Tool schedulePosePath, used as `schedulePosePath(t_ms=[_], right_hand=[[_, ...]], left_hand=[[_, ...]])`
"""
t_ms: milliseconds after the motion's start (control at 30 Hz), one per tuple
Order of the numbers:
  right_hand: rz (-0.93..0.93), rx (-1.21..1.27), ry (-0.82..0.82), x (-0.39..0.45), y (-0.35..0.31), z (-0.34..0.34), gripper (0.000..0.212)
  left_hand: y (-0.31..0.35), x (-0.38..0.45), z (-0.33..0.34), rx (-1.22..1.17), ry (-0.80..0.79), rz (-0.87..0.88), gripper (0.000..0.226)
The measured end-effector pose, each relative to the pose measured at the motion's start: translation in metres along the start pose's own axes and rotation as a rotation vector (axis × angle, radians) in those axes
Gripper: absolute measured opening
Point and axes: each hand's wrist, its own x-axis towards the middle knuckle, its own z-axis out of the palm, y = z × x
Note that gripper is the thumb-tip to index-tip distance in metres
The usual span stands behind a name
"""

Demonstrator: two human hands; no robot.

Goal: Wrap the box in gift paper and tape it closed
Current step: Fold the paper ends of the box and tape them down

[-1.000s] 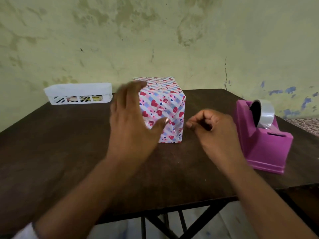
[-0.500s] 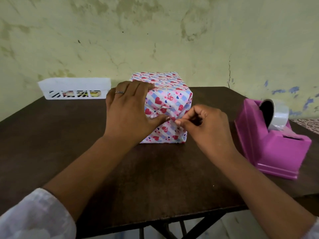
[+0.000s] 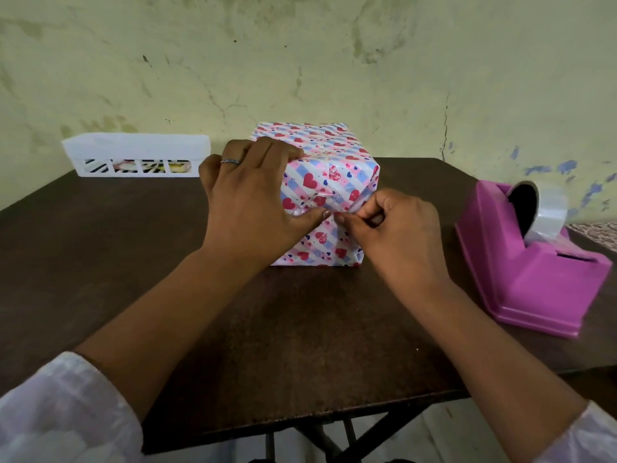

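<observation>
The box (image 3: 337, 182), wrapped in pink-and-blue heart paper, stands in the middle of the dark table (image 3: 100, 255). My left hand (image 3: 253, 208) holds it from the left: the fingers curl over the top edge and the thumb presses the folded flap on the near face. My right hand (image 3: 397, 235) is curled, its thumb and forefinger pinching a small piece of clear tape (image 3: 312, 211) right at the tip of my left thumb. The tape shows only as a faint shine on the paper.
A pink tape dispenser (image 3: 534, 279) with a roll of clear tape (image 3: 547, 212) stands at the table's right edge. A white slotted basket (image 3: 133, 152) sits at the back left against the wall. The table's front edge lies close below my forearms.
My left hand came down onto the box and took hold of it. My right hand moved left from near the dispenser to the box's near face. The view has moved closer.
</observation>
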Motion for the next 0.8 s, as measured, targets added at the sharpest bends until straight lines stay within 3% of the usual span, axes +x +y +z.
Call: schedulePosePath(t_ms=[167,367,500,567,633,700,800], right_hand=[[0.173,-0.316,-0.106,0.008,0.004,-0.014,0.056],[0.179,-0.14,-0.173,0.011,0.01,-0.018,0.05],[0.2,-0.242,-0.209,0.008,0.032,-0.03,0.043],[0.248,-0.105,-0.192,0.006,0.04,-0.032,0.039],[0.316,0.194,-0.168,0.005,0.035,-0.031,0.029],[0.355,0.414,-0.163,0.008,0.023,-0.027,0.021],[0.372,0.552,-0.169,0.015,0.006,-0.018,0.026]], left_hand=[[-0.002,0.0,-0.002,-0.014,-0.029,-0.004,0.075],[-0.005,0.001,-0.002,-0.06,-0.07,-0.027,0.072],[-0.006,-0.001,-0.006,-0.197,-0.052,-0.069,0.066],[-0.007,-0.003,-0.012,-0.445,0.054,-0.183,0.046],[-0.008,-0.005,-0.016,-0.666,0.144,-0.364,0.04],[-0.011,-0.005,-0.014,-0.884,0.097,-0.614,0.052],[-0.009,-0.007,-0.012,-1.091,-0.163,-0.921,0.093]])
